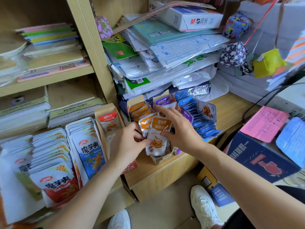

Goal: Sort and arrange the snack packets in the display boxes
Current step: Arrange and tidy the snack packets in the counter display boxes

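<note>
An orange snack packet (pixel 158 138) stands at the front of a cardboard display box (pixel 162 158) on the wooden counter. My left hand (pixel 127 142) pinches its lower left edge. My right hand (pixel 179 129) holds its right side, thumb on the front and fingers spread behind. A second orange packet (pixel 144 123) stands just behind it, with more orange packets (pixel 140 109) further back. Purple packets (pixel 186 115) and blue packets (pixel 201 119) fill the rows to the right. A red packet (pixel 109 121) stands in a tall box at the left.
Rows of larger white snack bags (pixel 54 156) fill boxes at the lower left. Stacked paper and plastic bags (pixel 165 55) pile up behind the boxes. A dark blue carton (pixel 257 159) sits at the right with pink and blue sheets. Shelves of paper stand at the left.
</note>
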The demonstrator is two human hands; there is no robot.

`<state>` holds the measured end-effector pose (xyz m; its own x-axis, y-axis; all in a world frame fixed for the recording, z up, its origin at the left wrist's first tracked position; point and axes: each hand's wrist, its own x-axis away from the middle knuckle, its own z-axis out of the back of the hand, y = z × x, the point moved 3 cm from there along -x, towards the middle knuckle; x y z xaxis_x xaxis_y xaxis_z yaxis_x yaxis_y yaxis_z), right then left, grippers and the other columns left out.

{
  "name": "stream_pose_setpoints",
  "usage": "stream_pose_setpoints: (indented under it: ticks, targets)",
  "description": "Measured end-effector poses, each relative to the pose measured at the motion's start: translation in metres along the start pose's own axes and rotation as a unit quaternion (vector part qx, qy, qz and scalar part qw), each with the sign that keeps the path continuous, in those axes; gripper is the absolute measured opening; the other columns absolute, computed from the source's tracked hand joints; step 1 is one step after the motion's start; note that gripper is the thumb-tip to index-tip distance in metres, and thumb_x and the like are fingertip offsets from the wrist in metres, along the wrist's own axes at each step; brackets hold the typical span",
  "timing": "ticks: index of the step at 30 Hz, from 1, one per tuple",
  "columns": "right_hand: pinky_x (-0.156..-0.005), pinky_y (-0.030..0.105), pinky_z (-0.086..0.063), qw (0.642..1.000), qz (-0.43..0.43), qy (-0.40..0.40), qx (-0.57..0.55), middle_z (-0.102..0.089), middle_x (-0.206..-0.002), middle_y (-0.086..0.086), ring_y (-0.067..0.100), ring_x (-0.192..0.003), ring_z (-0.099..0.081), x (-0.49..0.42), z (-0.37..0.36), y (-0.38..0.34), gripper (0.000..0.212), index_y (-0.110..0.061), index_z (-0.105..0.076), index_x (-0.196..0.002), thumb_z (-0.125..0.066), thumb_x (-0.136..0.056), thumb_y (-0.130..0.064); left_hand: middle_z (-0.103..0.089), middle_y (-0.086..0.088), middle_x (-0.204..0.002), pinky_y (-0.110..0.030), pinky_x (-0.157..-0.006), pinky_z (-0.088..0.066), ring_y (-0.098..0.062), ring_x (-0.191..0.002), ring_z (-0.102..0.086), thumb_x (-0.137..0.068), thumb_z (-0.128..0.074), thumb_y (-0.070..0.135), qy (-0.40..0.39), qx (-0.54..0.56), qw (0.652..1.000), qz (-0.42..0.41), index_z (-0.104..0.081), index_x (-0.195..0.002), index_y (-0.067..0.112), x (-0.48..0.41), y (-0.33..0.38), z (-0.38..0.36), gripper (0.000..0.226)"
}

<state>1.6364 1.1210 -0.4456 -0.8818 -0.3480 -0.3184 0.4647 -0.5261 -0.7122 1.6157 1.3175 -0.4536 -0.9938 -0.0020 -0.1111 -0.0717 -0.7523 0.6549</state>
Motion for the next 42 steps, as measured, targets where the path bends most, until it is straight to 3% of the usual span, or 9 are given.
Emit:
stream_pose_setpoints:
  ticks: [4, 7, 12, 16, 21, 24, 27, 36, 42]
  targets:
    - [-0.102, 0.016, -0.046, 0.999, -0.005, 0.043, -0.005, -0.049, -0.143, -0.011, 0.0, -0.13, -0.046, -0.001, 0.001, 0.001, 0.088, -0.029, -0.034, -0.154, -0.077, -0.083, -0.002, -0.068, 0.019, -0.088, -0.008, -0.058, -0.039, 0.003, -0.079, -0.063, -0.07, -0.084, 0.059, 0.041, -0.094, 0.994, -0.043, -0.054, -0.104, 0.032, 0.006, 0.004, -0.008, 0.053]
    - [-0.097, 0.027, -0.054, 0.999, -0.001, 0.05, 0.003, -0.052, -0.14, -0.009, 0.004, -0.126, -0.051, -0.001, 0.0, 0.001, 0.08, -0.024, -0.042, -0.15, -0.081, -0.081, -0.008, -0.07, 0.015, -0.096, -0.022, -0.063, -0.054, -0.004, -0.086, -0.067, -0.064, -0.084, 0.065, 0.039, -0.078, 0.996, -0.027, -0.049, -0.108, 0.033, 0.008, 0.005, -0.017, 0.064]
    - [-0.095, 0.031, -0.055, 0.998, 0.036, 0.018, 0.039, -0.05, -0.134, -0.008, 0.008, -0.123, -0.052, 0.001, 0.003, 0.001, 0.08, -0.02, -0.042, -0.15, -0.08, -0.08, -0.01, -0.068, 0.025, -0.082, -0.015, -0.056, -0.036, 0.012, -0.069, -0.058, -0.078, -0.076, 0.058, -0.007, -0.031, 0.999, -0.031, -0.059, -0.092, 0.038, 0.004, 0.005, 0.004, 0.029]
    - [-0.095, 0.029, -0.055, 0.998, 0.053, 0.005, 0.036, -0.048, -0.137, -0.01, 0.009, -0.124, -0.052, 0.002, 0.003, 0.001, 0.08, -0.02, -0.037, -0.152, -0.074, -0.083, -0.006, -0.069, 0.031, -0.083, -0.024, -0.063, -0.045, 0.006, -0.068, -0.061, -0.086, -0.072, 0.048, -0.027, 0.022, 0.998, -0.044, -0.065, -0.089, 0.046, -0.004, -0.007, 0.013, 0.007]
    - [-0.1, 0.026, -0.052, 0.998, 0.049, 0.028, 0.028, -0.053, -0.14, -0.008, 0.004, -0.125, -0.054, 0.006, 0.004, 0.003, 0.064, -0.019, -0.047, -0.147, -0.071, -0.089, -0.009, -0.069, 0.025, -0.083, -0.017, -0.055, -0.04, 0.006, -0.063, -0.06, -0.08, -0.073, 0.057, -0.002, 0.021, 0.997, -0.076, -0.069, -0.092, 0.039, -0.004, -0.003, 0.013, 0.021]
    - [-0.106, 0.025, -0.044, 0.983, 0.102, 0.011, 0.153, -0.056, -0.142, -0.004, 0.01, -0.131, -0.048, 0.009, -0.004, 0.001, 0.04, -0.02, -0.062, -0.135, -0.065, -0.095, -0.018, -0.069, 0.022, -0.081, -0.016, -0.055, -0.043, -0.001, -0.067, -0.062, -0.084, -0.069, 0.056, 0.028, 0.037, 0.995, -0.084, -0.072, -0.092, 0.037, -0.005, -0.002, 0.015, 0.021]
    - [-0.103, 0.016, -0.038, 0.98, 0.094, 0.006, 0.176, -0.053, -0.14, -0.005, 0.01, -0.129, -0.045, 0.009, -0.007, 0.0, 0.044, -0.019, -0.058, -0.139, -0.065, -0.096, -0.023, -0.066, 0.02, -0.072, -0.02, -0.054, -0.045, -0.003, -0.065, -0.061, -0.088, -0.069, 0.045, 0.05, 0.036, 0.993, -0.103, -0.076, -0.089, 0.035, -0.006, 0.0, 0.014, 0.013]
    - [-0.077, 0.034, -0.057, 0.977, 0.104, 0.0, 0.186, -0.067, -0.102, -0.007, 0.01, -0.096, -0.058, 0.013, 0.002, 0.003, 0.029, -0.017, -0.07, -0.111, -0.078, -0.083, -0.012, -0.068, 0.024, -0.081, -0.019, -0.056, -0.048, -0.001, -0.07, -0.063, -0.09, -0.071, 0.035, 0.066, 0.024, 0.99, -0.125, -0.076, -0.097, 0.036, -0.017, -0.003, 0.023, 0.008]
    - [-0.08, 0.029, -0.057, 0.981, 0.078, -0.042, 0.172, -0.066, -0.104, -0.008, 0.007, -0.099, -0.061, 0.02, 0.005, 0.002, 0.028, -0.02, -0.071, -0.106, -0.079, -0.082, -0.033, -0.068, 0.028, -0.083, -0.009, -0.06, -0.036, 0.009, -0.054, -0.051, -0.077, -0.084, 0.043, 0.043, -0.098, 0.973, -0.207, -0.076, -0.106, 0.038, -0.019, 0.005, 0.025, 0.031]
